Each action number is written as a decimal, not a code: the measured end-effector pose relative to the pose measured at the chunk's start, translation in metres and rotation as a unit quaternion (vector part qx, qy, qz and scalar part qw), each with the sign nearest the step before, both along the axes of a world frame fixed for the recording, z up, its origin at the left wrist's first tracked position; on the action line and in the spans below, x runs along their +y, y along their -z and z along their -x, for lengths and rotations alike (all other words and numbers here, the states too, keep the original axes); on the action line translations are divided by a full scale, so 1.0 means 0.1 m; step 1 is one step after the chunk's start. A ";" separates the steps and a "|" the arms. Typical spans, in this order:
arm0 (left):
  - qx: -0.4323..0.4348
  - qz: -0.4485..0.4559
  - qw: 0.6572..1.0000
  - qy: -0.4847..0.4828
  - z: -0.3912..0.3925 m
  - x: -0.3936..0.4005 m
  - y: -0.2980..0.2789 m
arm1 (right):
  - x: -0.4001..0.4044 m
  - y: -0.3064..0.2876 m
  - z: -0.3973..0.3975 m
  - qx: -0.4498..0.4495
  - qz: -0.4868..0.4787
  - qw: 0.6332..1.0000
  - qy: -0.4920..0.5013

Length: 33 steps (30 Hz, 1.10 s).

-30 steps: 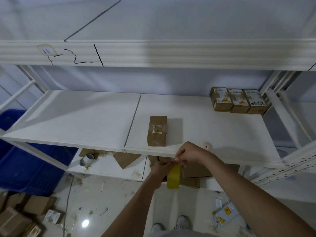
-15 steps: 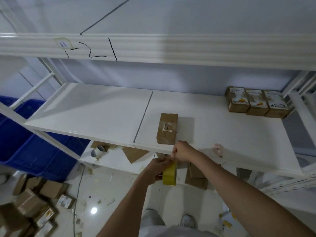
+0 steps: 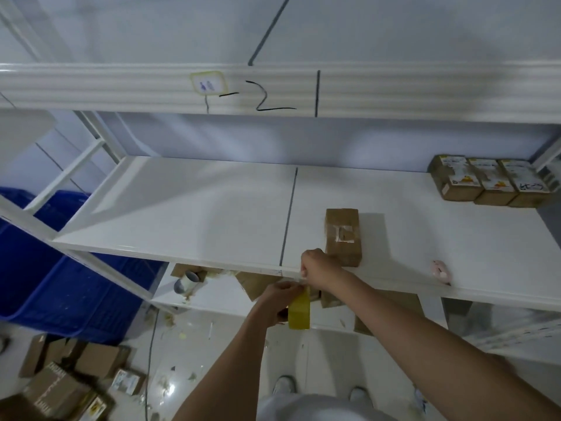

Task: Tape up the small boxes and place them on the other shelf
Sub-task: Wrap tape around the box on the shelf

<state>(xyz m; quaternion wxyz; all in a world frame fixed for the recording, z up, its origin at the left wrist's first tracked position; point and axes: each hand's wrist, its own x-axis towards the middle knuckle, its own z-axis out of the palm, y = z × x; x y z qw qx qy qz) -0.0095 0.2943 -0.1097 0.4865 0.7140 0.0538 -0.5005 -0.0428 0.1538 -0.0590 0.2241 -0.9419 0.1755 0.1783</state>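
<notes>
small box [image 3: 343, 237] on shelf [image 3: 182, 214], just beyond right grip, likely parked within reach for taping | left hand [image 3: 277, 302] grips yellow tape roll [image 3: 299, 311] below shelf edge | right hand [image 3: 317, 266] pinches what looks like the tape end, drawing it upward | forearms extended, wrists nearly touching

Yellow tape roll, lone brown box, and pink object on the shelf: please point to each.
yellow tape roll [image 3: 299, 312], head view, outer yellow band.
lone brown box [image 3: 343, 235], head view, top face.
pink object [image 3: 440, 271], head view, its middle.

white shelving [image 3: 188, 214], littered floor [image 3: 194, 354]
</notes>
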 end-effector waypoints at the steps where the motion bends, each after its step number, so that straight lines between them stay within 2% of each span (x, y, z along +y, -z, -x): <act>1: 0.004 0.000 1.000 -0.004 -0.07 0.03 0.02 | 0.03 0.01 -0.06 0.004 0.007 1.000 0.002; 6: 0.006 -0.016 1.000 -0.009 -0.29 0.04 0.08 | 0.17 0.04 -0.33 0.015 0.034 0.999 0.000; 11: 0.010 -0.077 0.997 -0.012 -0.45 -0.09 0.10 | 0.25 0.01 -0.51 0.008 0.067 0.998 0.013; 20: 0.023 -0.075 0.997 -0.007 -0.56 -0.12 0.17 | 0.23 0.10 -0.62 0.016 0.089 0.995 0.038; 29: 0.035 -0.077 0.996 -0.001 -0.60 -0.12 0.19 | 0.21 0.08 -0.69 0.025 0.144 0.989 -0.004; 33: 0.011 -0.104 0.994 0.007 -0.61 -0.15 0.16 | 0.22 0.06 -0.72 0.028 0.173 0.984 -0.007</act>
